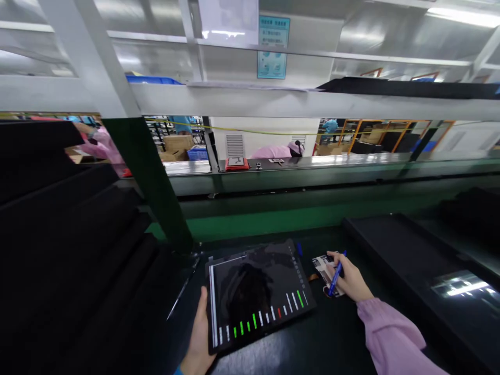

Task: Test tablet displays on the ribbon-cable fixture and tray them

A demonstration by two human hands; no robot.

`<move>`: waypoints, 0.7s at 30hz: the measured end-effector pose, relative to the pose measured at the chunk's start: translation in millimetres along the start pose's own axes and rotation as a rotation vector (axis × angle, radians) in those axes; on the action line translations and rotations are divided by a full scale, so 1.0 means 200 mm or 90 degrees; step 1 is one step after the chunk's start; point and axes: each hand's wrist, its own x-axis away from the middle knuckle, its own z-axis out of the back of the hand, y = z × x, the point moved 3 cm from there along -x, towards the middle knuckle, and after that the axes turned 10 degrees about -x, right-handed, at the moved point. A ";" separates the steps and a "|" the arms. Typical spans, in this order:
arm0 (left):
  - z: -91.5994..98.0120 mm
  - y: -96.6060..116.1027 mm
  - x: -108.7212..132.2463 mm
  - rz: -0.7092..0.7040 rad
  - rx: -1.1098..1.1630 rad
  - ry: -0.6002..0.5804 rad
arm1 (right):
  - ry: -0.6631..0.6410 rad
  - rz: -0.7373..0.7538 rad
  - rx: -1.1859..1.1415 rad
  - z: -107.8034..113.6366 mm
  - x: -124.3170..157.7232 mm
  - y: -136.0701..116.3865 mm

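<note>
A dark tablet [258,294] lies tilted on the green-black bench, its screen showing white, green and red bars along the lower edge. My left hand [201,338] grips the tablet's left edge, thumb on the bezel. My right hand [347,281], in a pink sleeve, is closed round a blue pen [336,277] and rests on a small circuit board [324,268] just right of the tablet. An orange flex strip pokes out from the board toward the tablet.
Stacked black trays [70,234] fill the left side. Another long black tray [410,255] lies at the right. A green post [152,182] rises behind the tablet. Beyond it runs a conveyor [312,172] with a red fixture [237,163]; people in pink work behind.
</note>
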 end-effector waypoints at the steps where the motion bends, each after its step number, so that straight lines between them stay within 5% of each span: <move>1: 0.00 0.00 0.00 -0.005 -0.005 -0.001 | -0.009 0.004 0.010 0.00 -0.01 0.03; 10: -0.02 0.02 0.03 -0.068 -0.062 0.071 | -0.031 0.022 0.035 -0.04 0.00 0.06; 16: 0.04 -0.02 -0.03 -0.003 -0.038 -0.017 | -0.036 0.008 0.010 0.00 -0.07 0.05; 21: 0.01 -0.01 0.00 -0.062 -0.002 0.032 | 0.010 -0.009 -0.056 -0.04 -0.05 -0.04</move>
